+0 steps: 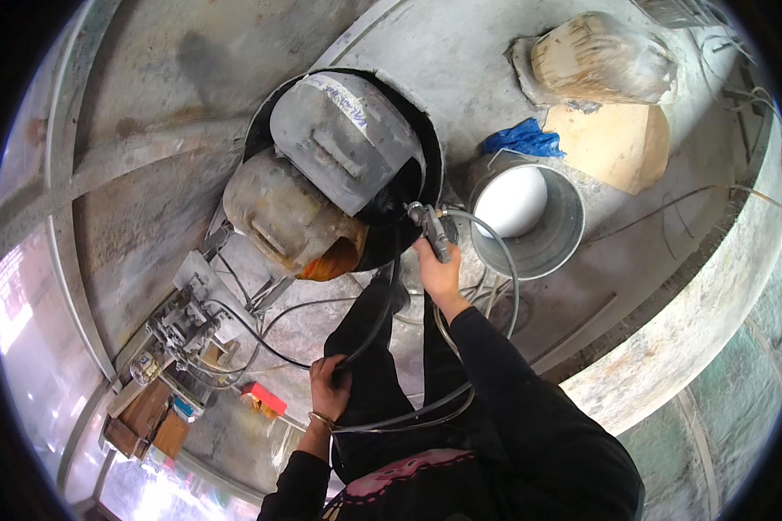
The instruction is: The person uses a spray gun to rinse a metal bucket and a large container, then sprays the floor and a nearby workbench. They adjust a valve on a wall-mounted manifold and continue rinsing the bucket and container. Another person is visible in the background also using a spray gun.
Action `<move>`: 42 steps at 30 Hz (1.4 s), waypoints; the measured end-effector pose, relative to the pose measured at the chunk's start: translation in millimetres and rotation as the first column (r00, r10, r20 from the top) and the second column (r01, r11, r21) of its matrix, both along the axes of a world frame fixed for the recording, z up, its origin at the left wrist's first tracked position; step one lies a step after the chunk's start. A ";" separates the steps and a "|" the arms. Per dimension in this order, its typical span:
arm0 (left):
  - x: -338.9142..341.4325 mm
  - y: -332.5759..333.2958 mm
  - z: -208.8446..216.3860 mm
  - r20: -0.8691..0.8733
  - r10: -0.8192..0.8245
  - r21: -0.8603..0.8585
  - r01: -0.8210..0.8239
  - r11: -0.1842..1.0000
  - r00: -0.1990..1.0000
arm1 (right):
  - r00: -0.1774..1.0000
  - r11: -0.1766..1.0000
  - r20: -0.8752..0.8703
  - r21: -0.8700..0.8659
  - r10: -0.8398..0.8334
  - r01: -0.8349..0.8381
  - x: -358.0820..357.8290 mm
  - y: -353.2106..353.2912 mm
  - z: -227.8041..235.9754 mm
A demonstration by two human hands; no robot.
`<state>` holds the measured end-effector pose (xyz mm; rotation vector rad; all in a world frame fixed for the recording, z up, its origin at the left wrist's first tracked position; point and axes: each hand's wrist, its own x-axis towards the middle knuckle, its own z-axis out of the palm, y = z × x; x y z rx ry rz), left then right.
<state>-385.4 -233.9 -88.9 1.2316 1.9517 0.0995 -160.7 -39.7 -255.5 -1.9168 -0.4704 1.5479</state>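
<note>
My right hand (pixel 440 276) is wrapped round the grip of a metal spray gun (pixel 427 224). The gun's nozzle points toward a grey moulded shell (pixel 343 139) with a raised bar and a pale strip. That shell sits inside a dark round opening (pixel 433 148). Beside it leans a stained, tan-grey shell (pixel 282 213) with an orange lower edge. My left hand (pixel 328 391), lower and to the left, is closed round a black hose (pixel 382 323) that runs up toward the gun. A clear grey hose (pixel 511 273) loops from the gun past my right forearm.
Right of the gun stands a metal bucket (pixel 567 230) with a white rounded thing (pixel 514 201) in it. Blue crumpled plastic (pixel 523 139), tan sheet (pixel 613 143) and a stained rounded form (pixel 604 59) lie behind. Machinery (pixel 187 334), wooden blocks (pixel 146 415) and a red box (pixel 268 398) are at left.
</note>
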 end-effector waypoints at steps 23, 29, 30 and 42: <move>-1.7 4.8 6.1 0.017 -0.049 -0.007 0.049 0.999 0.999 | 0.998 0.999 -0.056 0.033 -0.022 0.024 0.1 -8.4 -6.1; -2.2 2.6 3.9 0.015 -0.047 -0.003 0.047 0.999 0.999 | 0.998 1.000 -0.061 0.019 -0.015 0.016 -1.5 -10.6 -9.8; -2.0 2.4 3.9 0.011 -0.052 -0.008 0.052 0.999 0.999 | 0.999 1.000 -0.047 -0.027 0.000 -0.002 -1.1 -11.1 -10.2; 0.6 2.4 4.1 -0.014 -0.107 -0.004 0.107 0.994 0.994 | 0.999 0.999 -0.034 0.034 0.008 -0.007 -1.0 -7.1 -3.8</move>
